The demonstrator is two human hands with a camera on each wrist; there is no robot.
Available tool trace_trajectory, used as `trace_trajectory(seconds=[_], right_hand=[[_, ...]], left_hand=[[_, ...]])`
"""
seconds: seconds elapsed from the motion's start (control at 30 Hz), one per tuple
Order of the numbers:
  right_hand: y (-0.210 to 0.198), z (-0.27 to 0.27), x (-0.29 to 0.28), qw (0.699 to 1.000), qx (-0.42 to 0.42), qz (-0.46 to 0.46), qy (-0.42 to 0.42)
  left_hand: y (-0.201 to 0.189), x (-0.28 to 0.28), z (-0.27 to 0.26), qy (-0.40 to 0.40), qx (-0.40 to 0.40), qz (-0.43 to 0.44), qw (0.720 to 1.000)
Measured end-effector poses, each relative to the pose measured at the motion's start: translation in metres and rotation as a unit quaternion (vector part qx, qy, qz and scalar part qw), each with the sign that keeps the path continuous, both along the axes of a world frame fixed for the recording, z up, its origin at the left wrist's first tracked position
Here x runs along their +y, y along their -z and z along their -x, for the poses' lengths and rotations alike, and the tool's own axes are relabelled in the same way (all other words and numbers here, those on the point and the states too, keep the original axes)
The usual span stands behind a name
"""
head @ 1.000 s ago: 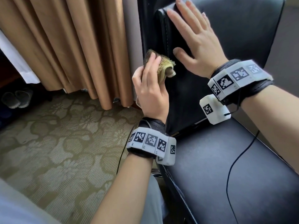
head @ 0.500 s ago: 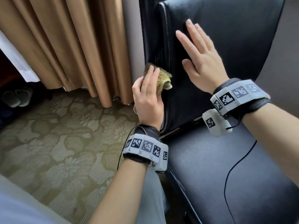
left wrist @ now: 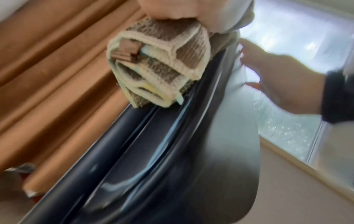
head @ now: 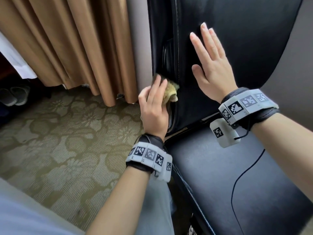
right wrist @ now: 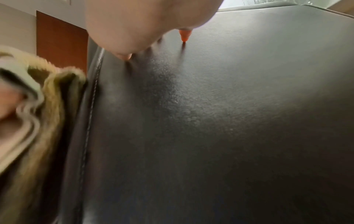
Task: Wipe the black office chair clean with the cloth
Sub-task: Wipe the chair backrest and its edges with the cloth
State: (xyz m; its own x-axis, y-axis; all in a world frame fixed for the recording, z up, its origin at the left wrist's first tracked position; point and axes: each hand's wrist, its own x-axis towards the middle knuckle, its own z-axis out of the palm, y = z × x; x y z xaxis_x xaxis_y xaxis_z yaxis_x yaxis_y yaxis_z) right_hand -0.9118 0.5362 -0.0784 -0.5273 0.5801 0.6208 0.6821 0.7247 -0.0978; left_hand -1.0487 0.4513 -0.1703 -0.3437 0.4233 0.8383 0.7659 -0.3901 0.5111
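The black office chair (head: 245,39) fills the right of the head view, its backrest upright and its seat (head: 237,175) below. My left hand (head: 155,106) grips a folded yellow-brown cloth (head: 170,92) and presses it on the backrest's left side edge, low down. The left wrist view shows the cloth (left wrist: 161,66) bunched in folds against the chair's edge (left wrist: 153,144). My right hand (head: 211,65) lies flat with straight fingers on the backrest front. In the right wrist view its fingertips (right wrist: 184,35) touch the leather (right wrist: 229,121), with the cloth (right wrist: 47,113) at the left.
Tan curtains (head: 67,39) hang left of the chair, close to its edge. A patterned green carpet (head: 59,141) covers the floor. Grey slippers (head: 15,97) lie at the far left. A thin black cable (head: 243,175) runs over the seat. A window (left wrist: 296,45) stands behind the chair.
My left hand has slid the cloth down the backrest's side edge toward the seat. My right hand has moved down the backrest front, still flat.
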Motion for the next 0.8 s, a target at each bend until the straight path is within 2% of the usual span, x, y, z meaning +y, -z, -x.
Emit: trace_trajectory(seconds=[0.13,0.37,0.57,0.67,0.8], right_hand=[[0.008,-0.001,-0.005,1.0,-0.008,-0.003,0.005],[0.018,0.0,-0.008,1.0,-0.008,-0.009,0.009],[0.026,0.003,-0.013,1.0,0.01,-0.001,0.026],[0.037,0.001,-0.021,0.999,0.007,-0.008,0.035],[0.053,-0.004,-0.026,0.999,0.001,-0.001,0.038]], left_hand=[[-0.024,0.009,-0.001,0.015,0.011,-0.012,1.0],[0.033,0.003,0.001,0.023,0.077,0.016,0.997],[0.068,-0.011,0.008,0.058,0.097,0.089,0.99],[0.062,-0.017,0.011,0.06,0.075,0.08,0.992],[0.036,-0.02,-0.002,0.044,0.033,0.031,0.998]])
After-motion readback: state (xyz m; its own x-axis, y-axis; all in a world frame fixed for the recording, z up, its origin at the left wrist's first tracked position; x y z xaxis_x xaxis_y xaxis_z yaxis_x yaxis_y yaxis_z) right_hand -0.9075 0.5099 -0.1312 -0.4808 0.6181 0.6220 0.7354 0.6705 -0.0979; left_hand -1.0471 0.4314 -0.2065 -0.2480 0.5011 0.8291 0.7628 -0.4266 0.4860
